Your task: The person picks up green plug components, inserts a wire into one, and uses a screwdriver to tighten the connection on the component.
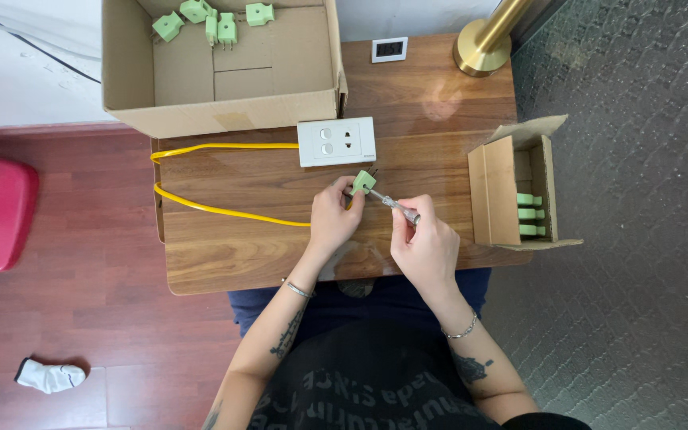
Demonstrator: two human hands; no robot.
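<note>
Pinching green plug (364, 181) in left hand (333, 218) fingers, right hand (424, 245) fingers gripping screwdriver (399, 207)

One view only, from a camera worn on the head. Looks almost straight down over the seated body, lap and dark shirt at the bottom edge, far end of the wooden counter (224, 263) toward the top. Sits fairly near: whole counter inside the frame, both forearms running up from below, left hand (332, 219) and right hand (424, 243) close to the centre. Takes in red-brown floor (81, 334) at the left and grey patterned carpet (631, 302) at the right. Cuts off the big cardboard box (216, 103) and the brass lamp base (483, 48) at the top edge.
</note>
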